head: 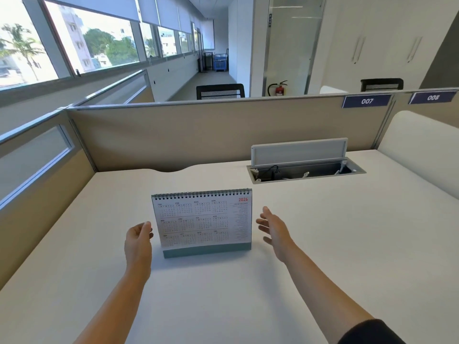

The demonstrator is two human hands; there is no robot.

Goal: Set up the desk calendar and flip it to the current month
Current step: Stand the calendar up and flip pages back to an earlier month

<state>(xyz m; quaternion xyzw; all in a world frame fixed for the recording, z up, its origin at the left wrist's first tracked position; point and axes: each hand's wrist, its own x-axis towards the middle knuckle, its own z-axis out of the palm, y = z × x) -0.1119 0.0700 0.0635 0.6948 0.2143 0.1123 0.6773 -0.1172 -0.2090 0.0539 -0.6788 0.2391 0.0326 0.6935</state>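
The calendar (202, 223) stands upright on the tabletop (323, 232), showing the year overview. The left hand (137, 240) has curled fingers at its left edge; the right hand (274, 230) hovers nearby, fingers spread, empty. Steady the base — then flip pages over the spiral.

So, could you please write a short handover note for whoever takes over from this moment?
Left hand: open, fingertips at the desk calendar's left edge; contact unclear.
Right hand: open, clear of its right edge.
Calendar: upright on the desk, facing the person, showing the 2026 year overview.
Done: stood up.
Left: flip the pages over the spiral to the current month.
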